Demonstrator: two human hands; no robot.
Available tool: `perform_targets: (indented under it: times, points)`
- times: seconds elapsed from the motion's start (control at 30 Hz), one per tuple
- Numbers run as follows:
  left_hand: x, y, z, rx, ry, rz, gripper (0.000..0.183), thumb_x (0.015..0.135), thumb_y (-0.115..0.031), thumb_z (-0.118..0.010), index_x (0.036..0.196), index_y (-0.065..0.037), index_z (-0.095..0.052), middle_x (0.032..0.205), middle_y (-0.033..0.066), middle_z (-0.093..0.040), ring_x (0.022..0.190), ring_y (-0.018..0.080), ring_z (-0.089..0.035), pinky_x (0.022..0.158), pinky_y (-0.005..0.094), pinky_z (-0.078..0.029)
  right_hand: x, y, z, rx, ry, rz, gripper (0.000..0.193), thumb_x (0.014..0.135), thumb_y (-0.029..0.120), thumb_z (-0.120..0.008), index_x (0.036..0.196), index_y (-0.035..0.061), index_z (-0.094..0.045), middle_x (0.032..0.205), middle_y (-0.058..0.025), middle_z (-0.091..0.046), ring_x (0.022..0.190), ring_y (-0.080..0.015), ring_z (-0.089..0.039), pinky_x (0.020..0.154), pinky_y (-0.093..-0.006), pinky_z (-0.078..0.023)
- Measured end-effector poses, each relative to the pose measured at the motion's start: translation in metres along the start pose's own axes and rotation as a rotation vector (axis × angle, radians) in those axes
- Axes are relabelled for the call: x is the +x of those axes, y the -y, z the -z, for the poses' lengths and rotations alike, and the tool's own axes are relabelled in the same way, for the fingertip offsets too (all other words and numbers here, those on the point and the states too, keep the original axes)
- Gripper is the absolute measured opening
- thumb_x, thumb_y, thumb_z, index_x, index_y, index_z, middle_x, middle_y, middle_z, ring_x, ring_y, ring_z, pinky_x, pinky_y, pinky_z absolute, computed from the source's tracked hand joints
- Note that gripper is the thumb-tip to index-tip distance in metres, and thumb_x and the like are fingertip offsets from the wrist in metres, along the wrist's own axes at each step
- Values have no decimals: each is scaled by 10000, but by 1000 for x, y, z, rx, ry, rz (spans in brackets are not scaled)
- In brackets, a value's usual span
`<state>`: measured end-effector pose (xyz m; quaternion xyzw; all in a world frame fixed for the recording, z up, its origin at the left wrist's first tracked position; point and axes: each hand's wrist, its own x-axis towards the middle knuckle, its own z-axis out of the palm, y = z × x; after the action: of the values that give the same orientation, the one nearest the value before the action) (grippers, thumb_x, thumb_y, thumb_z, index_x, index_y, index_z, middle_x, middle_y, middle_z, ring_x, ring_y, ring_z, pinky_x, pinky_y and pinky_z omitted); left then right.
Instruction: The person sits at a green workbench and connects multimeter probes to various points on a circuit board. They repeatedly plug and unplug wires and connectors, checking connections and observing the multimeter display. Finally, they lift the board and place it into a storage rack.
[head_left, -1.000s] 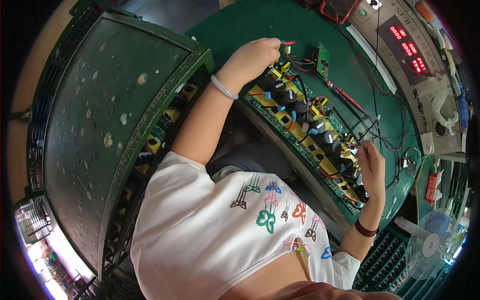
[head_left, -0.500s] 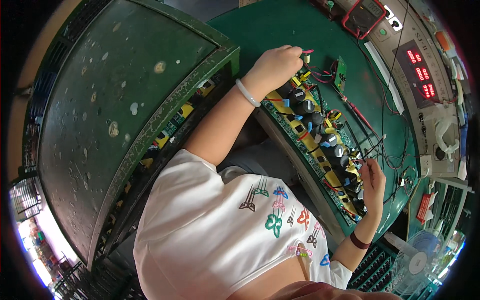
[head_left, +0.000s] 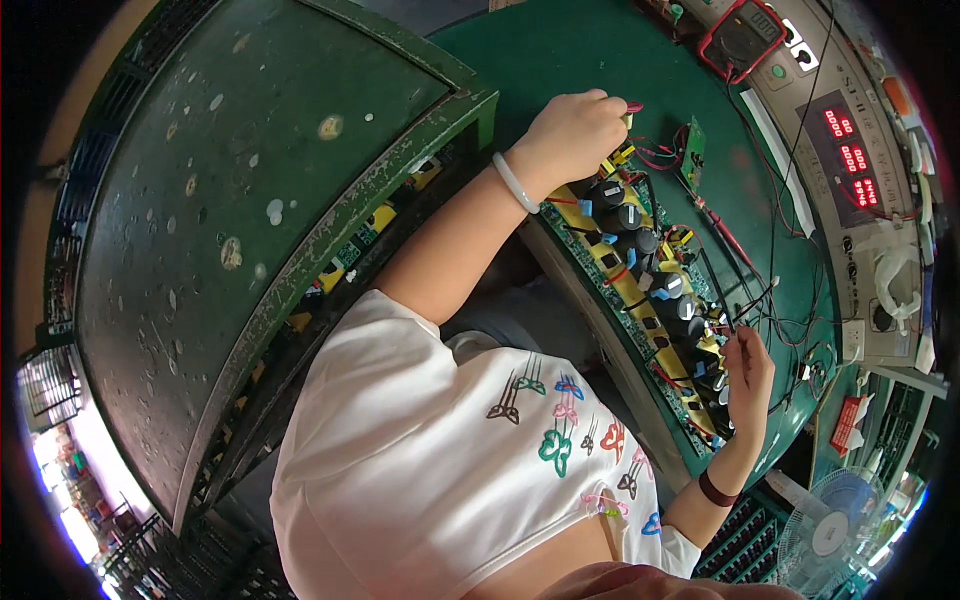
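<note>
A long circuit-board panel [head_left: 634,290], with black cylindrical capacitors, yellow parts and blue-tipped wires, runs along the bench edge in front of me. At its far end my left hand [head_left: 578,135] is closed, thumb and fingers pinching a red wire with a pale connector [head_left: 628,120]; the curled fingers hide part of it. Toward the panel's near right end, my right hand [head_left: 750,378] pinches what looks like a thin black wire [head_left: 727,305] just above the parts. Beyond the panel a small green circuit board [head_left: 693,155] stands on edge, joined to red and black wires.
A red-framed multimeter [head_left: 742,38] and a grey test unit with red digits [head_left: 848,155] stand at the back right. A red probe [head_left: 730,232] and tangled black leads cross the green bench [head_left: 570,50]. A scuffed green metal cabinet [head_left: 300,200] fills the left; a fan [head_left: 830,533] is lower right.
The view has shifted slightly, so the bench and panel sit a little farther right. Both hands keep their pinches at nearly the same spots on the panel. The red digits have changed.
</note>
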<state>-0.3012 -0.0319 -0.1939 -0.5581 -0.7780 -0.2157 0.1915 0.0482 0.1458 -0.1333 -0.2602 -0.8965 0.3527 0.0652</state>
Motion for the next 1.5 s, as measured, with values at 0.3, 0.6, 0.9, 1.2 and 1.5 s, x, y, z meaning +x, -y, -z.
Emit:
perform_targets:
  times: [0.3, 0.6, 0.9, 1.2, 1.5]
  points:
    - [11, 0, -2, 84, 47, -77, 78, 704, -61, -711, 765, -103, -736, 850, 58, -699, 878, 239, -693, 726, 359, -585, -3, 2, -2, -8, -28, 18, 89, 973, 34, -563, 1016, -44, -565, 788, -79, -516, 677, -150, -424, 604, -275, -379]
    - [16, 1, -10, 38, 126, -25, 49, 731, -83, -673, 738, -104, -716, 853, 53, -673, 894, 271, -671, 733, 395, -565, 9, 6, 5, -145, -89, 89, 104, 986, 81, -563, 1008, -20, -552, 792, -162, -515, 658, -259, -454, 622, -329, -409]
    - [34, -70, 29, -281, -47, -144, 165, 862, -152, -673, 999, -77, -727, 1048, 49, -669, 990, 264, -593, 874, 377, -502, 22, 6, 11, -260, -184, 230, 115, 978, 86, -538, 1042, 1, -497, 918, -202, -571, 845, -424, -548, 726, -452, -444]
    - [46, -163, 0, -762, 279, -288, 290, 904, -185, -646, 1142, -21, -667, 1059, 167, -695, 1013, 347, -649, 877, 445, -500, 28, 18, 19, -289, -160, 358, 171, 944, 131, -604, 1081, 39, -558, 975, -153, -629, 927, -386, -587, 828, -449, -465]
    - [61, -124, 1, -667, 119, -263, 405, 865, -169, -702, 1244, -46, -633, 1228, 156, -631, 1204, 344, -556, 1018, 418, -444, 31, 0, 27, -216, -290, 255, 278, 974, 86, -524, 1250, 54, -509, 1042, -138, -566, 1021, -339, -540, 947, -422, -394]
